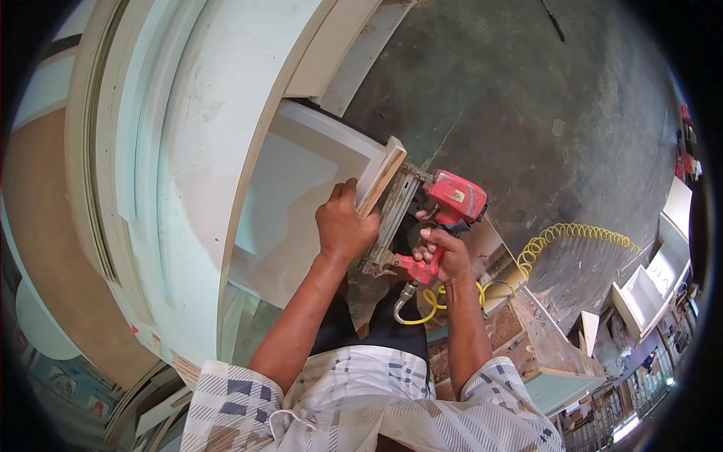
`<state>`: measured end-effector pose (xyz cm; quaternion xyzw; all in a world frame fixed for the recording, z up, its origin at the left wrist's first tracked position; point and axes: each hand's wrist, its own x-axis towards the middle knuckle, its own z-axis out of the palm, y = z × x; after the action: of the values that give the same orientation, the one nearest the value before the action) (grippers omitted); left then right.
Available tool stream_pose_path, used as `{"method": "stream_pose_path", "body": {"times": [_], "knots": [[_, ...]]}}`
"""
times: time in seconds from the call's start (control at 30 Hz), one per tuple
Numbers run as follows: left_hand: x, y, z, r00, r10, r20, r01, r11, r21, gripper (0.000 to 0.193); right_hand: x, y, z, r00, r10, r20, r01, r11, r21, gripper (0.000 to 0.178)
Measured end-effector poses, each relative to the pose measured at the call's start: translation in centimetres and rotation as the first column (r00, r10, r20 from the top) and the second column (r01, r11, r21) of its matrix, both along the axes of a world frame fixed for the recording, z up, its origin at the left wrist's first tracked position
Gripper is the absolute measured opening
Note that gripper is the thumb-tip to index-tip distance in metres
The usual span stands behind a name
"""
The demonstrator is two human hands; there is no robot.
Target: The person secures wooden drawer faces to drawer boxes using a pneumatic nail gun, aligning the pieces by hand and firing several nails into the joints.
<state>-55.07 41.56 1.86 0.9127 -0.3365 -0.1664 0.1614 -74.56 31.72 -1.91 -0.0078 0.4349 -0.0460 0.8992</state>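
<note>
A red pneumatic nail gun [456, 197] is gripped at its handle by my right hand [450, 258], the fingers wrapped round it. Its long metal magazine points toward the raw wooden edge of a strip [382, 178]. That strip runs along the end of a white box-like cabinet part [297, 162]. Closed on the strip's near end is my left hand [343, 226], with its knuckles up. The nose of the gun is close to the strip's far end; whether they touch I cannot tell. A yellow coiled air hose [553, 237] joins the handle's base through a metal fitting.
Large white panels [207, 113] stand along my left, curving in the view. A worn wooden bench or box [553, 339] is at my lower right. The dark concrete floor [520, 98] spreads ahead. Farther right are a white open box [644, 297] and scattered offcuts.
</note>
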Motion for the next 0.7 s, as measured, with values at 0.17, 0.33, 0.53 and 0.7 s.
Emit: {"method": "stream_pose_path", "body": {"times": [0.17, 0.33, 0.53, 0.7], "knots": [[-0.3, 0.1, 0.4, 1.000, 0.002, -0.008, -0.002, 1.000, 0.000, 0.047, -0.3, -0.4, -1.2, 0.999, 0.037, 0.014, -0.036, 0.997, -0.072, 0.043], [-0.8, 0.2, 0.6, 1.000, 0.010, 0.006, -0.010, 1.000, -0.009, 0.048, 0.2, -0.1, -4.1, 1.000, 0.025, 0.005, -0.024, 0.998, -0.053, 0.041], [-0.9, 0.1, 1.1, 1.000, 0.002, -0.006, -0.002, 1.000, -0.003, 0.048, 0.0, 0.3, -4.9, 0.999, 0.022, 0.029, -0.022, 1.000, -0.020, 0.041], [-0.9, 0.0, 1.0, 1.000, 0.014, 0.008, -0.014, 1.000, -0.005, 0.049, 0.1, 0.1, -5.2, 0.999, 0.033, 0.038, -0.033, 0.999, 0.021, 0.041]]}}
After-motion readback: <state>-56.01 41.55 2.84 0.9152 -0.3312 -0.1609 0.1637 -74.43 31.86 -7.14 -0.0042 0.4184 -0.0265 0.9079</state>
